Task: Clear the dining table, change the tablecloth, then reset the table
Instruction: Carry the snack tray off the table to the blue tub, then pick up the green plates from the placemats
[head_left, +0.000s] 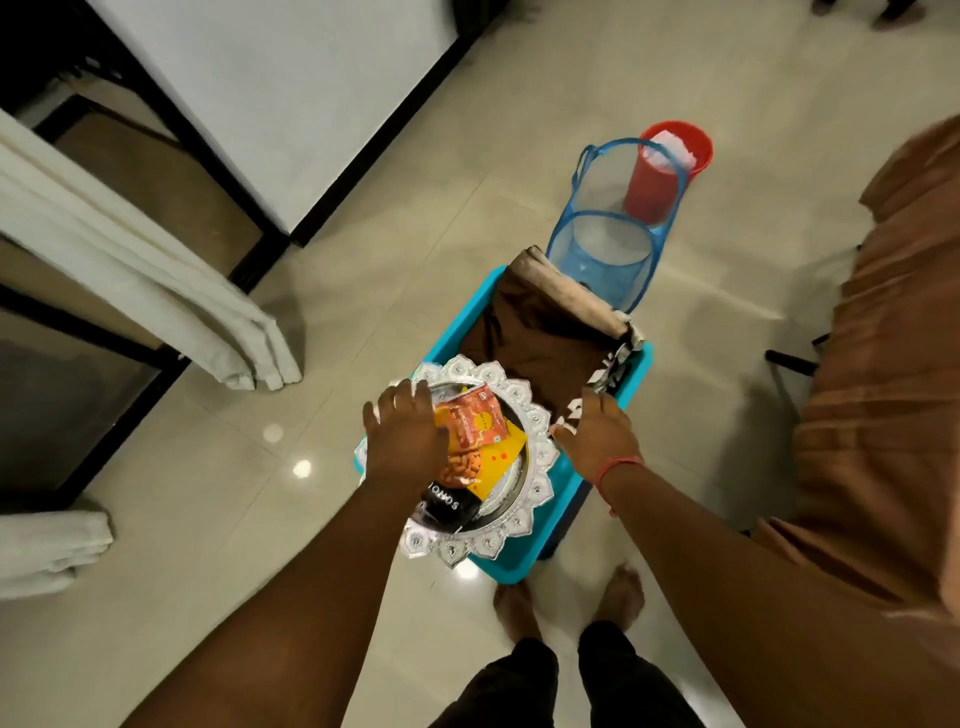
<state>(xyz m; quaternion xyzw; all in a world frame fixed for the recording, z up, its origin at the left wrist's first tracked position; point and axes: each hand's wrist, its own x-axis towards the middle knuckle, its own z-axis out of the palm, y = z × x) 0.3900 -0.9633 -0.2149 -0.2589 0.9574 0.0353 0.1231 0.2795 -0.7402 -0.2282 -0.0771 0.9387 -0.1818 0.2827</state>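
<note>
Snack packets (475, 441) ride on our silver tray (540, 452), left hand (408, 434) and right hand (597, 436) grasping opposite rims to keep it level over the blue crate (571, 478).

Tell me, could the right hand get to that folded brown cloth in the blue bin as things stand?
Probably yes. The right hand is at the bin's edge, and the brown cloth lies uncovered just beyond it. The silver tray covers only the near end.

Ornate silver tray (535, 415) of snack packets (475, 436) atop blue bin (457, 332).
</note>
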